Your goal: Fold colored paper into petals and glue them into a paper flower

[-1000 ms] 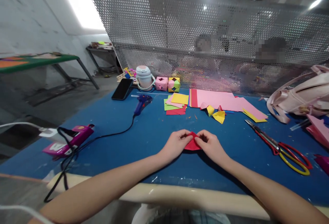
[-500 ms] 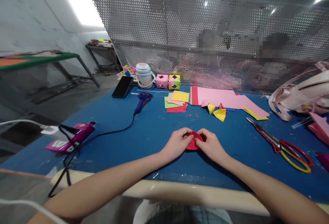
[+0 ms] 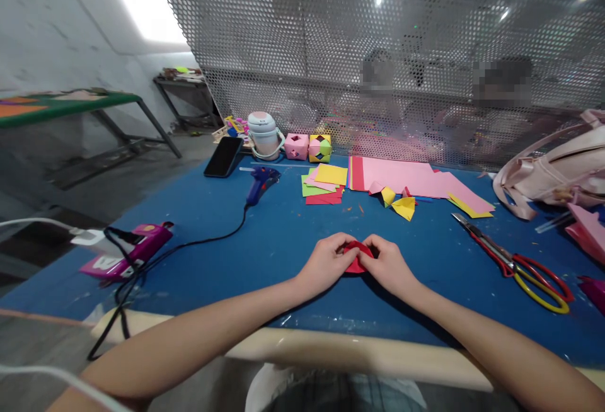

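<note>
A small piece of red paper (image 3: 355, 264) is pinched between both hands, low over the blue table near its front edge. My left hand (image 3: 329, 262) is closed on the paper's left side, thumb on top. From the right, my right hand (image 3: 388, 264) grips the same paper, its thumb almost meeting the left one. The fingers cover much of the paper, so its folds are hard to make out. Beyond the hands lie folded yellow paper pieces (image 3: 404, 208) and a stack of coloured paper squares (image 3: 331, 176).
Scissors (image 3: 510, 264) with red and yellow handles lie at right, near a pale pink bag (image 3: 553, 169). A blue glue gun (image 3: 259, 185) trails its cord to a purple power strip (image 3: 130, 251). Behind stand a phone (image 3: 224, 157), lidded cup (image 3: 263, 136), paper cubes (image 3: 297, 147) and a perforated metal screen (image 3: 307, 53).
The thumbs have come closer together over the red paper, and less of it shows. Both hands stay in nearly the same place. The view has shifted slightly.
</note>
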Available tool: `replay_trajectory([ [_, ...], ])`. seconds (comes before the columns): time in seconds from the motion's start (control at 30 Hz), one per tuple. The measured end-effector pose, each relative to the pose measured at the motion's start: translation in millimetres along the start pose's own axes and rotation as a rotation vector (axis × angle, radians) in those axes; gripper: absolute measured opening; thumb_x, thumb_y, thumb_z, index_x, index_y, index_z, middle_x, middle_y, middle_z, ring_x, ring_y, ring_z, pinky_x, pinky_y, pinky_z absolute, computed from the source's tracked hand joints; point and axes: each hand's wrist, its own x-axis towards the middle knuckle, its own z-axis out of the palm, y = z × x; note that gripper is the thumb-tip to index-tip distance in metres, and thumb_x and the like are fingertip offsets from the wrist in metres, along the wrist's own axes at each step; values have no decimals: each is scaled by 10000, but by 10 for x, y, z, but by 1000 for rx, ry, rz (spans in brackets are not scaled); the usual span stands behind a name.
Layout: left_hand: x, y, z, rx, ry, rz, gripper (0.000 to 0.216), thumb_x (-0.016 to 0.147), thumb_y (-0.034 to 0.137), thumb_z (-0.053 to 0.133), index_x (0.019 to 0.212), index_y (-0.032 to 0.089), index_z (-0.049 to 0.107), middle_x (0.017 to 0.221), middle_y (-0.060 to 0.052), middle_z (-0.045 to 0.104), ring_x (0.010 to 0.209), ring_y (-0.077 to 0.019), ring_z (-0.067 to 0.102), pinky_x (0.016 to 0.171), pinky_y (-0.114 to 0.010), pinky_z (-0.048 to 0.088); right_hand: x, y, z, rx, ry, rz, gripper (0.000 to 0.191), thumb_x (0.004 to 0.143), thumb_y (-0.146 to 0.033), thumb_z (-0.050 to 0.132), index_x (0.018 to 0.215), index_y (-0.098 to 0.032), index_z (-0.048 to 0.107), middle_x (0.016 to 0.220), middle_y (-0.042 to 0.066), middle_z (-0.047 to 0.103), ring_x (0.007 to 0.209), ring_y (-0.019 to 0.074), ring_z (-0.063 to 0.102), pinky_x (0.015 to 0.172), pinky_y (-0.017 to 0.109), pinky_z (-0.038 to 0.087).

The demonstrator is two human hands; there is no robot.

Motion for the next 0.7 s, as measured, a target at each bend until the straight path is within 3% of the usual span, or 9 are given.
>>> replay_trajectory([
  [0.33,39,20,-74,-112,-51,-98,237,792,301,477,736,149,650,708,-12,644,685,-140,553,647,-220,434,3,-15,-9,-21,-17,-9,80,707,-190,492,646,-173,542,614,-21,567,582,117,493,561,221,374],
  [0.5,38,12,-89,-105,-29,-75,269,808,316,454,721,154,650,729,-14,649,705,-142,563,680,-226,434,-3,-18,-25,-15,-34,-1,74,707,-184,493,659,-173,548,619,-20,573,582,118,497,556,220,374],
  [0.7,42,-7,-53,-154,-61,-85,139,737,250,530,779,143,610,688,6,597,634,-111,522,592,-206,408,3,-2,-35,-32,-7,-46,91,737,-202,501,684,-171,567,639,-13,579,598,120,505,571,223,375],
])
